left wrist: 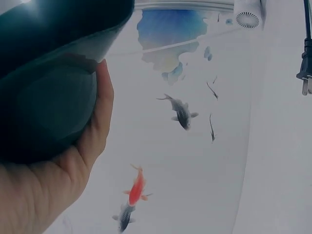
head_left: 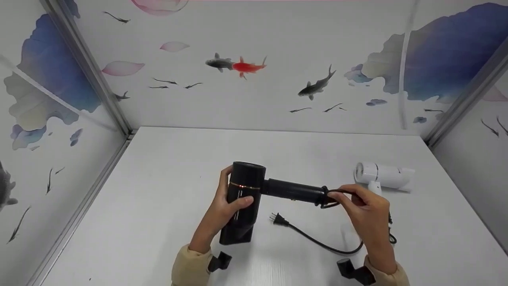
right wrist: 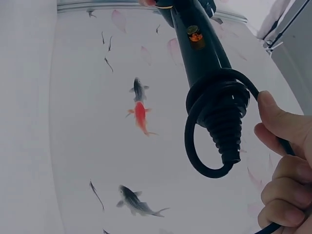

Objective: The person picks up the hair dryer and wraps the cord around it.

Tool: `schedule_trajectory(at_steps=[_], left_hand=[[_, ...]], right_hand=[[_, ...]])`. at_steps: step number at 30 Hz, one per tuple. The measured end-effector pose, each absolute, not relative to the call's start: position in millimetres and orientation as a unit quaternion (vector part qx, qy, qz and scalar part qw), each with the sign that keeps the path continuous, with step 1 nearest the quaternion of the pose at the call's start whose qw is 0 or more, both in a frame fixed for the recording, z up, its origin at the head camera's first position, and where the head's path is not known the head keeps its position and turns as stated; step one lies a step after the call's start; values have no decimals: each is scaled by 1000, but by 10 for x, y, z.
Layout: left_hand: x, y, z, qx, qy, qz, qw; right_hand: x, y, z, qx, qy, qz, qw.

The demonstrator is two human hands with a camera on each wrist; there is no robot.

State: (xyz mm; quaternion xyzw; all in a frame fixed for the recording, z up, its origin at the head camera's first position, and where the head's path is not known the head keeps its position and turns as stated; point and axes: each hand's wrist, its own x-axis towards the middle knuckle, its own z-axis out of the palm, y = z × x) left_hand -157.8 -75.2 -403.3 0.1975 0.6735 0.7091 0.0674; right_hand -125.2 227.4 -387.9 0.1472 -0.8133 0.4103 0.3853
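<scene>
Blk plastic-looking hair dryer [head_left: 254, 191] is held btwn both hands, over near half of flat wht tabletop [head_left: 158, 198]; can't tell if it touches. In head view barrel runs near-vertical, slightly tilted, w/ round rim up top & flattened nozzle [head_left: 237, 236] at bottom. Thin gold band [head_left: 253, 187] rings it, w/ small red glints; pale streak below, can't tell if print or glare. Straight blk handle [head_left: 293, 190] sticks out to R; R wrist view shows small gold/orange patch [right wrist: 195, 36] on it & ribbed, tapering blk sleeve [right wrist: 225, 129] at its end. Round blk cord [head_left: 317, 241] loops round handle end; loose stretch runs to blk 2-prong plug [head_left: 280, 219] on tabletop. L hand [head_left: 219, 213] is clamped round barrel, thumb across near side. R hand [head_left: 369, 208] pinches cord just off handle end. Hands well apart. Wht cylindrical hair dryer [head_left: 387, 176] lies farther back, at R.
</scene>
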Motion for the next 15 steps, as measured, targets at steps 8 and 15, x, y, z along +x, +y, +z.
schedule_trajectory(at_steps=[8, 15], left_hand=[[-1568, -795, -4001, 215, 650, 724, 91], [-1561, -848, -3974, 237, 633, 730, 98]], right_hand=[[-1265, 2282, -3909, 117, -808, 422, 393], [-1279, 2282, -3914, 118, -813, 415, 390]])
